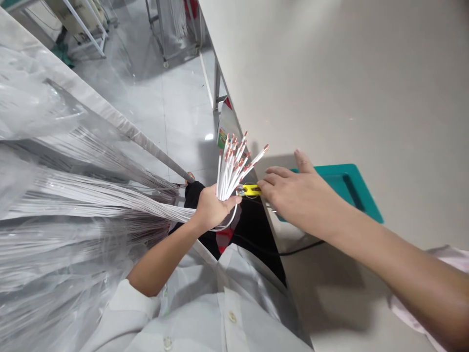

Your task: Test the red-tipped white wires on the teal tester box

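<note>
My left hand (211, 208) is closed around a bundle of thin white wires (231, 168) with reddish tips that fan upward beside the table edge. The wires trail left from that fist into a long white bunch (91, 200) lying among clear plastic. My right hand (295, 193) hovers palm down at the table edge, fingers pinched on a small yellow piece (251, 190) right next to the bundle. A teal tray (351, 188) lies just behind the right hand.
A pale beige table (348, 83) fills the right side. Clear plastic sheeting (47, 146) over more wire bunches covers the left. A black cable (300, 249) runs under my right forearm. Metal racks (172, 29) stand on the glossy floor beyond.
</note>
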A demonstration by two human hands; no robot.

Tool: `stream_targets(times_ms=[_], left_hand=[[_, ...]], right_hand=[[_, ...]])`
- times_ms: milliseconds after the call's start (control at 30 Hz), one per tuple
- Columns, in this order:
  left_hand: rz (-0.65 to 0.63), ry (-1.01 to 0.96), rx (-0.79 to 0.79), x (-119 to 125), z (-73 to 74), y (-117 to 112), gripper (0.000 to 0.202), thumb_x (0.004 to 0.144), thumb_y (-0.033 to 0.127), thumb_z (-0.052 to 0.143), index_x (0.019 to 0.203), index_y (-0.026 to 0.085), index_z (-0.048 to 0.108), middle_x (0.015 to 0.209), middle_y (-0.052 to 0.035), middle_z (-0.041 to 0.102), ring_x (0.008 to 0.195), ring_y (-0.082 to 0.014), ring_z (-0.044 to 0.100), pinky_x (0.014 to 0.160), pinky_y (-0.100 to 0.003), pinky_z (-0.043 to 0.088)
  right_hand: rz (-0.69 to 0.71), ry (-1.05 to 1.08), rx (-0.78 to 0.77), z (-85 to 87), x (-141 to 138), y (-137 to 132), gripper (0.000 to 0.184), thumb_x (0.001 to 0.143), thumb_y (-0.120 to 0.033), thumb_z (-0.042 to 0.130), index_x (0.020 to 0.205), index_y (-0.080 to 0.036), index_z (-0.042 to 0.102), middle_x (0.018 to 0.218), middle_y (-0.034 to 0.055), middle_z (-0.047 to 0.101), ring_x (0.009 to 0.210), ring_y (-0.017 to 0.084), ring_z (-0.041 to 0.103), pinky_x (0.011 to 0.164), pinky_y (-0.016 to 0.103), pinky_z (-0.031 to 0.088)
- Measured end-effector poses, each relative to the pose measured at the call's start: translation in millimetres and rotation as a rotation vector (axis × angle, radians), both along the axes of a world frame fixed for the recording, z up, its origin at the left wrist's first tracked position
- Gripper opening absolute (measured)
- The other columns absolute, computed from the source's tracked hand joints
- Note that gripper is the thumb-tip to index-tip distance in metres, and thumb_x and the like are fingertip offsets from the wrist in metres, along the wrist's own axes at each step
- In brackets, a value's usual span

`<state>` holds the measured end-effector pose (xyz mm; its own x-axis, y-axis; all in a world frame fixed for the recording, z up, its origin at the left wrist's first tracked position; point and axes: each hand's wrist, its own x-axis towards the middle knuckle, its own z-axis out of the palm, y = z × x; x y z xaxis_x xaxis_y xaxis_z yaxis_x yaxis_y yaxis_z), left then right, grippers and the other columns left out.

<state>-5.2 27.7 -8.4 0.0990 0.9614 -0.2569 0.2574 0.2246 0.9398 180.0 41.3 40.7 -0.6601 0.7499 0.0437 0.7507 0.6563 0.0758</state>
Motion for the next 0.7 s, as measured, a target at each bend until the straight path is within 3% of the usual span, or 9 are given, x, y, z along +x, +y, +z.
stream_targets(times_ms=[100, 167, 267, 433, 567, 700], left_hand=[[0.005, 0.026, 0.009, 0.5, -2.2, -0.2, 0.032, 0.064, 0.026, 0.070, 0.095, 0.016, 0.069, 0.080, -0.0059, 0.070, 0.069, -0.0188, 0.063, 0.057, -0.026, 0.048], [0.015, 0.028, 0.006, 0.6, -2.5, -1.1, 0.032, 0.065, 0.026, 0.070, 0.095, 0.016, 0.069, 0.081, -0.0058, 0.070, 0.070, -0.0190, 0.063, 0.058, -0.027, 0.048], [0.033, 0.015, -0.005, -0.3, -1.8, -2.7, 0.032, 0.064, 0.025, 0.070, 0.095, 0.016, 0.069, 0.081, -0.0055, 0.070, 0.070, -0.0184, 0.063, 0.058, -0.026, 0.048], [0.055, -0.008, -0.051, -3.0, 1.7, -5.6, 0.034, 0.064, 0.025, 0.070, 0.096, 0.015, 0.069, 0.079, -0.0051, 0.069, 0.061, -0.0153, 0.060, 0.055, -0.026, 0.047], [0.091, -0.050, -0.102, -5.8, 7.1, -11.2, 0.034, 0.062, 0.025, 0.071, 0.094, 0.014, 0.069, 0.065, -0.0019, 0.065, 0.047, -0.0102, 0.050, 0.046, -0.024, 0.041], [0.114, -0.161, -0.128, -13.1, 16.8, -19.5, 0.038, 0.063, 0.025, 0.072, 0.098, 0.013, 0.067, 0.059, 0.0016, 0.060, 0.043, -0.0065, 0.044, 0.045, -0.022, 0.039]], right_hand=[[-0.027, 0.040, 0.032, -4.1, 3.2, -1.2, 0.020, 0.082, -0.019, 0.049, 0.096, -0.018, 0.064, 0.092, 0.0121, 0.067, 0.090, 0.028, 0.057, 0.096, 0.060, 0.027], [-0.034, 0.055, 0.039, -7.0, 4.3, -1.9, 0.030, 0.083, -0.030, 0.052, 0.109, -0.017, 0.059, 0.105, 0.0146, 0.065, 0.095, 0.030, 0.056, 0.094, 0.060, 0.029], [-0.038, 0.061, 0.015, -10.5, 3.8, -2.6, 0.043, 0.081, -0.034, 0.058, 0.120, -0.016, 0.053, 0.111, 0.0156, 0.064, 0.097, 0.031, 0.056, 0.094, 0.060, 0.028], [-0.050, 0.079, 0.000, -13.3, 3.3, -1.1, 0.050, 0.078, -0.036, 0.061, 0.122, -0.015, 0.051, 0.105, 0.0145, 0.066, 0.095, 0.032, 0.058, 0.096, 0.062, 0.025], [-0.025, 0.151, 0.031, -7.6, 4.8, -3.5, 0.050, 0.079, -0.045, 0.059, 0.118, -0.015, 0.055, 0.104, 0.0151, 0.066, 0.099, 0.033, 0.058, 0.096, 0.062, 0.027], [-0.079, 0.519, 0.049, 1.6, -5.7, -23.0, 0.032, 0.085, -0.036, 0.054, 0.108, -0.017, 0.062, 0.103, 0.0127, 0.068, 0.094, 0.027, 0.062, 0.083, 0.043, 0.048]])
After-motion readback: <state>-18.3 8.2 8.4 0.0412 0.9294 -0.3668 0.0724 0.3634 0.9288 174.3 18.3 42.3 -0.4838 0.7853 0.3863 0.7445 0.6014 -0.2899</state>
